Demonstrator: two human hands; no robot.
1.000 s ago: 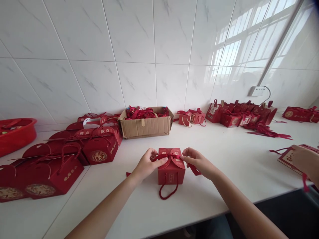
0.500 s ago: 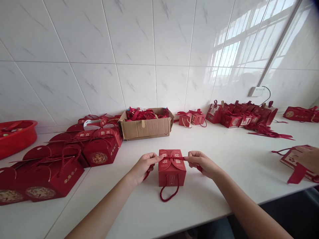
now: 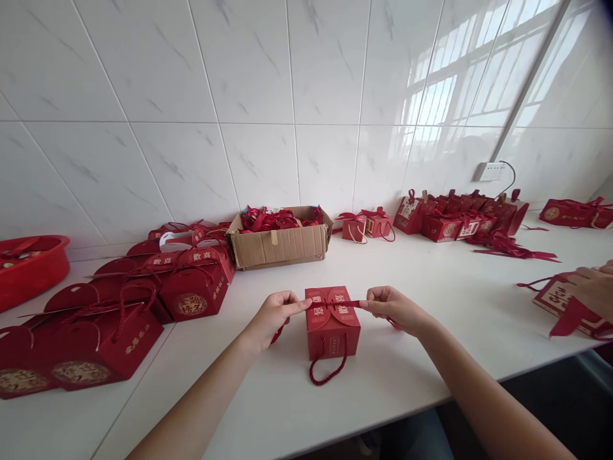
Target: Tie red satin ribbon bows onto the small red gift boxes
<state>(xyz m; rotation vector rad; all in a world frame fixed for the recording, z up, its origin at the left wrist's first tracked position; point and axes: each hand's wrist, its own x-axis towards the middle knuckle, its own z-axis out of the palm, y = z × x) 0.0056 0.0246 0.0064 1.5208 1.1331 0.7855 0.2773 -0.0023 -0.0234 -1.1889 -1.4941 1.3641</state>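
Note:
A small red box (image 3: 334, 329) with pale lettering on its folded top stands upright on the white table, a twisted cord handle (image 3: 328, 377) hanging down its near side. Across its top runs a dark red ribbon (image 3: 348, 303), crossed near the middle. My left hand (image 3: 272, 316) pinches the ribbon at the top's left edge. To the right of the box, my right hand (image 3: 395, 308) pinches the ribbon's other side. Loose ribbon hangs below each hand.
Larger red boxes (image 3: 191, 294) crowd the left, beside a red basin (image 3: 43, 271). Behind stands a cardboard box (image 3: 280, 248) of ribbons. More red boxes (image 3: 443, 227) line the back right. At the right edge, another person's hand (image 3: 591, 291) rests on a red box.
My right hand has moved slightly right along with its ribbon side, so more ribbon shows between it and the crossing. The view has shifted slightly.

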